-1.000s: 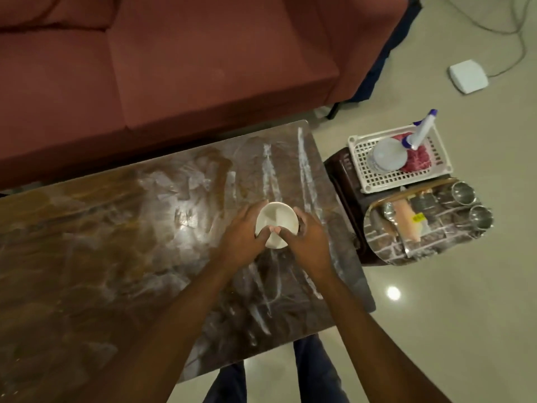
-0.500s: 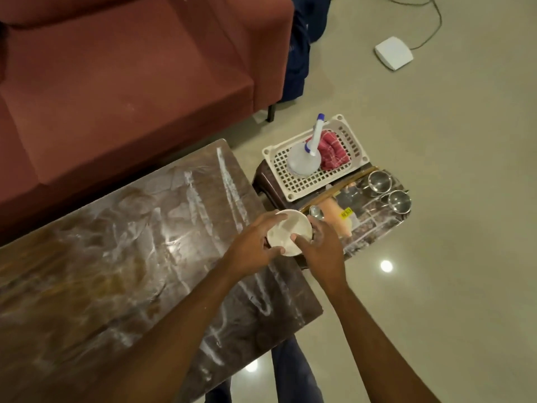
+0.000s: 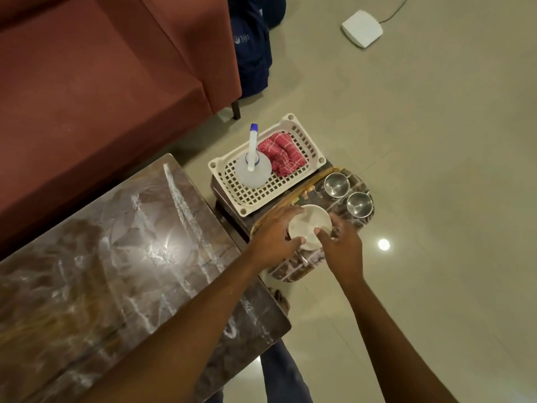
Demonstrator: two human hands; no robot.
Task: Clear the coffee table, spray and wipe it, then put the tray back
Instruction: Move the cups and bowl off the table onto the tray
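Observation:
I hold a small white bowl (image 3: 309, 225) between both hands, over the marble-patterned tray (image 3: 293, 270) that sits on a low stool beside the coffee table (image 3: 116, 257). My left hand (image 3: 274, 238) grips the bowl's left rim, and my right hand (image 3: 341, 242) holds its right side. Two steel cups (image 3: 347, 193) stand on the tray's far end. A white basket (image 3: 261, 196) behind the tray holds a spray bottle (image 3: 252, 167) and a red checked cloth (image 3: 281, 152).
A red sofa (image 3: 101, 82) runs along the table's far side, with a dark blue bag (image 3: 252, 50) at its end. A white box with a cable (image 3: 361, 29) lies on the tiled floor. My legs show below the table's edge.
Both hands carried the white bowl rightward off the coffee table to a spot over the tray. The view swung right with them.

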